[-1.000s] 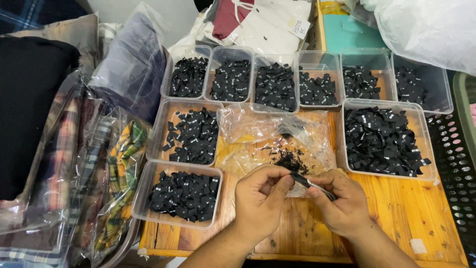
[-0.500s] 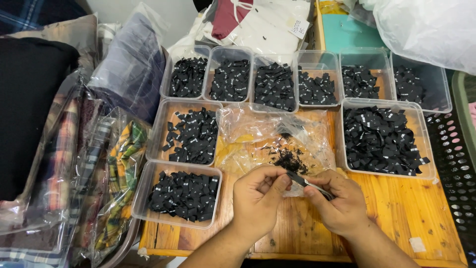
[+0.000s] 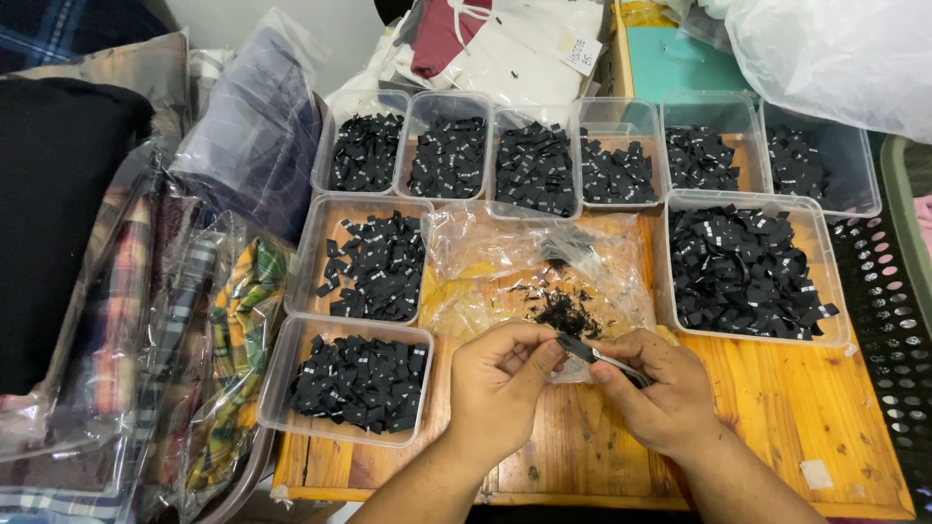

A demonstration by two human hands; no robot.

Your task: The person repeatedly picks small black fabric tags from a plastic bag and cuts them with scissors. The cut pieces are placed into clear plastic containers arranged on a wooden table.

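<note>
Wooden table [image 3: 777,408], both hands still pinching metal tweezers [image 3: 602,357], unmoved.

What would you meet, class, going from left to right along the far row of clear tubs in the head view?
Six clear tubs of small black tags: first tub → second tub → third tub → fourth tub → fifth tub → sixth tub.
</note>
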